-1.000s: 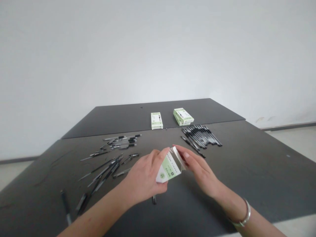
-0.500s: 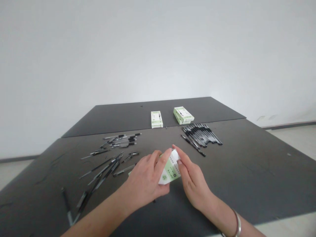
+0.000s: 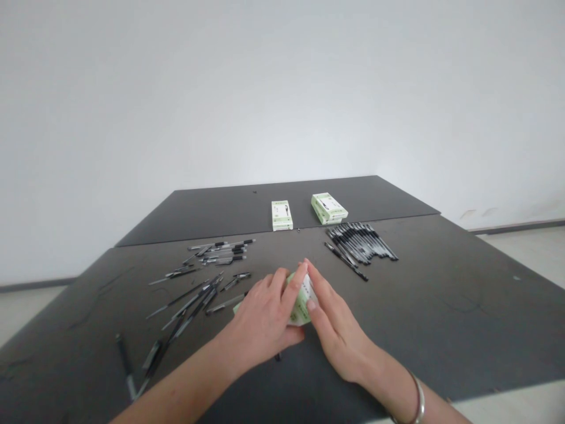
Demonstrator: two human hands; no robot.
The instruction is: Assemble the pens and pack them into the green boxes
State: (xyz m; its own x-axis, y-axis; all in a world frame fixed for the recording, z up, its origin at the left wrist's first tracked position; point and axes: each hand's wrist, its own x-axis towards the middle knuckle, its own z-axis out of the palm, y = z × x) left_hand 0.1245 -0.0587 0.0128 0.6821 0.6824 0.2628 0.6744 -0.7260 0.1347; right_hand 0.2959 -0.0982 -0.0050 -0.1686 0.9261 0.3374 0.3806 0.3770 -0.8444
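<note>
A small green and white pen box [image 3: 301,306] is held above the near middle of the dark table, tilted and largely covered by my fingers. My left hand [image 3: 269,309] wraps over its left side, thumb underneath. Against its right end presses my right hand [image 3: 338,324], thumb on the printed face and fingers along the far edge. The fingertips of both hands meet at the top of the box. What is inside the box is hidden.
Loose black pens [image 3: 194,303] lie scattered on the left of the table [image 3: 441,306]. A row of pens [image 3: 359,242] lies side by side at the right. Farther back are one pen box [image 3: 281,215] and a stack of boxes [image 3: 329,207].
My right hand has moved slightly left and closer over the box end, covering more of its printed face. My left hand keeps its hold.
</note>
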